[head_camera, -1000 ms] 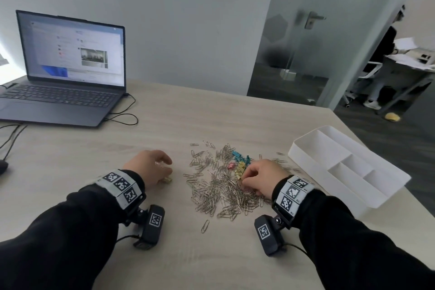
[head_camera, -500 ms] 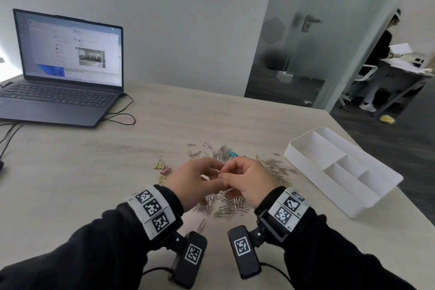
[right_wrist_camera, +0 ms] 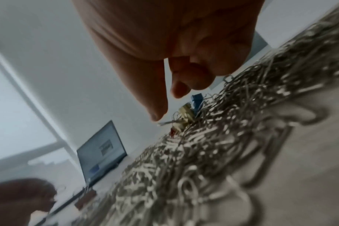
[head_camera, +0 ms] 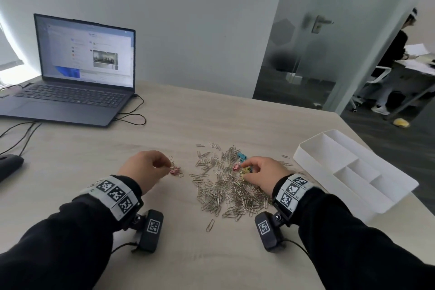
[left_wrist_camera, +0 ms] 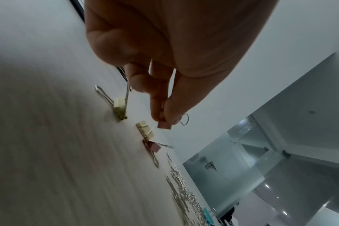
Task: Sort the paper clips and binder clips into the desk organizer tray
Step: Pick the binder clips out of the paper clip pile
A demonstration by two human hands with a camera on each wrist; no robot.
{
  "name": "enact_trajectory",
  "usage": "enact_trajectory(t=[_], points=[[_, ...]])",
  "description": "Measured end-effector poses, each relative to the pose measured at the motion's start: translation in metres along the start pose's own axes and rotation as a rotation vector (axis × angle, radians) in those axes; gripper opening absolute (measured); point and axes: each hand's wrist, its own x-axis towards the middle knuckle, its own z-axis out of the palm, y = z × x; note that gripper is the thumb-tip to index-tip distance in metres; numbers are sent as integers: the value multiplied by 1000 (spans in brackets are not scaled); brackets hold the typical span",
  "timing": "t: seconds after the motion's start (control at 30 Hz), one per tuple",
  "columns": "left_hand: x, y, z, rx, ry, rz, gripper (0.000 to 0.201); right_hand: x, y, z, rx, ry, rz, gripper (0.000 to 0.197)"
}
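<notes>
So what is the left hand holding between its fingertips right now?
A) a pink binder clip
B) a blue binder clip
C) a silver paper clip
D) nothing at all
A: in the left wrist view the left hand pinches a pink binder clip between thumb and fingertip, just above the other small binder clips lying on the table.
</notes>
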Motion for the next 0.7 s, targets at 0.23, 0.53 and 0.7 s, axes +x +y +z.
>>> enact_trajectory(t=[0.23,0.53,0.7], points=[[0,1,-1,42,35,13,16,11,-10,3,-193,-38,-3,14],[-15,32,15,-138,-27,82,9,4,-9,-3,-243,-93,-29,14],[-23,47,29,-286,-124,74,9,-3,-5,-7,-164,-44,-12,17]])
